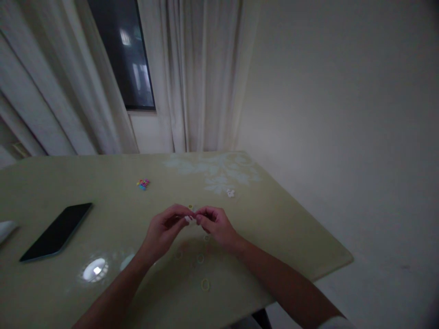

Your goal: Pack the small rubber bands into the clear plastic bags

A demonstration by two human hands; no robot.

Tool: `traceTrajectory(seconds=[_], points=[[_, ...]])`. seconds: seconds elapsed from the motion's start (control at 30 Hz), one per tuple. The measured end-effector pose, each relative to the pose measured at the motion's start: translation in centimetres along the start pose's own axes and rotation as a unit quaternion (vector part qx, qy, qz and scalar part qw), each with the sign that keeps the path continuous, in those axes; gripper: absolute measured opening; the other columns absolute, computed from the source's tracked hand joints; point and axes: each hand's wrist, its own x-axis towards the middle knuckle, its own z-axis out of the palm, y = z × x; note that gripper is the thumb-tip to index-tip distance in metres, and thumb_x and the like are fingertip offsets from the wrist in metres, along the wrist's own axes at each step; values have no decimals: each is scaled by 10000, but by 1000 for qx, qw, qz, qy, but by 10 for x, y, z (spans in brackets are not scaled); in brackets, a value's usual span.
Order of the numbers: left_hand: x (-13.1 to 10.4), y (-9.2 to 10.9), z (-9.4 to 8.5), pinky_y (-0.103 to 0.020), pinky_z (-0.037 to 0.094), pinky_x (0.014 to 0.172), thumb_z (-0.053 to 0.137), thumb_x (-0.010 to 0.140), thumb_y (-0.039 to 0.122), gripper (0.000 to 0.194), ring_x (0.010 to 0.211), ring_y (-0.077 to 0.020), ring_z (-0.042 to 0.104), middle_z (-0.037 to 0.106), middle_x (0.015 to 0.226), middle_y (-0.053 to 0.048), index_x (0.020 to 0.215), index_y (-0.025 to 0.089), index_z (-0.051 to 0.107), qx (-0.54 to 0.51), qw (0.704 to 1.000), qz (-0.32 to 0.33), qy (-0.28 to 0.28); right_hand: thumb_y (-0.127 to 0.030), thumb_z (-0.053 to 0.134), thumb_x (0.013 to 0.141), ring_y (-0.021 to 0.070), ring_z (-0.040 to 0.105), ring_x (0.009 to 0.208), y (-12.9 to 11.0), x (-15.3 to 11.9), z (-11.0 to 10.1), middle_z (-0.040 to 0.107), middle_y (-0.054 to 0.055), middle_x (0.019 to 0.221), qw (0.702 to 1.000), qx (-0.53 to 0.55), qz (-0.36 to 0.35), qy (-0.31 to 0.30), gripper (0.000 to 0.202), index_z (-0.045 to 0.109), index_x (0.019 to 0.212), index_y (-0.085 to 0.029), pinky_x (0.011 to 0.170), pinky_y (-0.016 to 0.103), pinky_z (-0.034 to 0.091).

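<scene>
Over the middle of the table, my left hand (164,230) and my right hand (217,226) meet at the fingertips. Both are closed in a pinch around a small white piece (188,219), too small and blurred to name exactly. Just beyond the fingers lies a small yellowish ring (190,206). Below my hands, on the near side, are several thin pale rings, among them a yellow ring (205,284) and a whitish ring (200,258). Part of the white piece is hidden by my fingers.
A little heap of coloured pieces (143,183) sits farther back on the left, and a heap of white pieces (230,193) on the right. A dark tablet (58,232) lies at left, with a white object (7,229) at the edge. Wall and curtains border the glossy table (113,183).
</scene>
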Motion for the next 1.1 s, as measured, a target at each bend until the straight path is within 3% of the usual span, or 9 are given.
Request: traceTrajectory(seconds=[0.1,0.23,0.37,0.43,0.5,0.57,0.7,0.83,1.1], points=[[2,0,-5,-312,634,752,812,837,454,270,783,-205,756,812,877,-73,908,194,792,-13,998,-28,60,-386,700,931,142,597,787,0,-6,5,680,42,952,980,-178,-65,-59,206,741,981,-190,725,257,475],[3,-2,-8,-332,645,791,841,807,443,300,836,-223,780,833,935,-76,969,198,785,-28,994,-43,101,-342,724,936,200,635,1042,1,-16,18,667,79,1194,883,-394,-147,-207,152,768,1003,-213,927,297,492],[4,-2,-7,-310,639,797,864,779,404,253,848,-219,782,831,912,-66,907,197,796,-19,994,-46,95,-343,602,992,230,626,1006,6,-17,28,672,114,1106,812,-502,-191,-229,227,733,1022,-161,948,340,506],[4,-1,-6,-292,635,776,864,777,392,235,824,-207,777,827,889,-59,888,196,797,-24,994,-44,97,-331,590,978,249,615,984,8,-15,28,666,131,1055,798,-520,-204,-226,228,710,982,-138,958,369,505],[5,0,-7,-275,633,748,856,787,397,231,784,-190,768,824,877,-53,885,196,796,-36,993,-43,100,-310,616,953,244,604,1001,5,-12,21,651,131,1080,826,-478,-208,-215,180,681,970,-143,958,358,500],[4,0,-8,-266,633,726,851,794,407,237,751,-179,762,826,873,-51,890,197,798,-45,993,-47,101,-295,627,949,211,590,1014,-1,-9,10,623,109,1125,887,-378,-199,-174,134,642,978,-164,928,316,492],[1,0,-4,-275,645,771,856,785,399,228,821,-205,787,844,917,-67,904,205,832,-38,995,-62,63,-389,551,1006,144,509,801,-12,-4,-12,526,17,922,977,-171,-130,-13,213,554,928,-191,728,262,437],[-3,-6,8,-315,654,847,852,774,349,184,906,-240,802,853,974,-74,912,228,863,-32,997,-64,20,-551,559,997,129,432,712,-13,-3,-14,455,-28,806,994,-30,-101,-9,364,534,944,-192,657,261,371],[-9,-11,12,-262,647,692,835,761,237,144,690,-183,767,845,837,-37,900,246,873,-14,997,-32,64,-575,620,971,133,472,751,-13,-10,0,531,-7,854,995,41,-82,-38,396,572,982,-182,701,278,384]])
